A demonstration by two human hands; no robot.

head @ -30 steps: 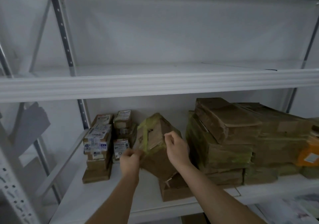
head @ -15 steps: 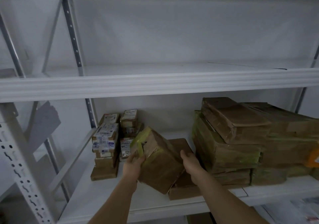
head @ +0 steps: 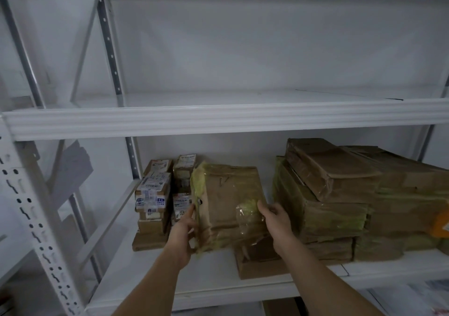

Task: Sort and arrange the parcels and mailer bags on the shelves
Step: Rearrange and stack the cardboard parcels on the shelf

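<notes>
Your left hand (head: 182, 233) and right hand (head: 273, 221) clasp the taped parcel (head: 228, 203) between them, perched on a flat box (head: 257, 262) (overhanging leftward); let go unevenly and it may tip off.

Brown parcel (head: 228, 201) with yellow-green tape, white shelf (head: 218, 121), orange mailer (head: 441, 223)

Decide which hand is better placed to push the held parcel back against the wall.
Probably the right hand: it lies on the brown taped parcel's front face; the left hand grips its side.
</notes>
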